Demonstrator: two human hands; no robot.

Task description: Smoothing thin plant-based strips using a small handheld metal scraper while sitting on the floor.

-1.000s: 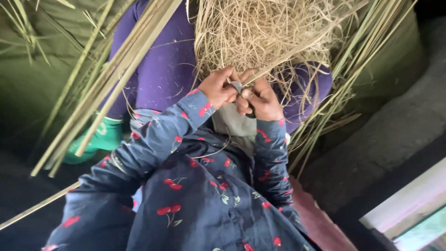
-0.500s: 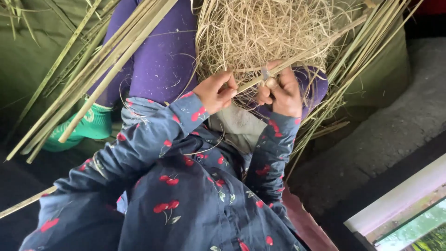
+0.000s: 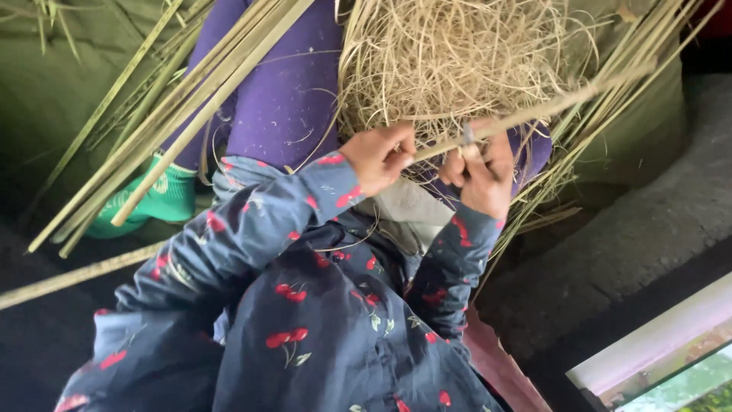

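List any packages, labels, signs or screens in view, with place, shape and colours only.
None in view: no package, label, sign or screen.
Only the left hand and right hand gripping a pale stalk over a straw heap.

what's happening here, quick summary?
A person in a dark cherry-print shirt holds one long pale strip with both hands. The left hand pinches its near end; the right hand closes its grip on it beside a small blade. A heap of dry shavings lies on the lap, long stalks alongside.
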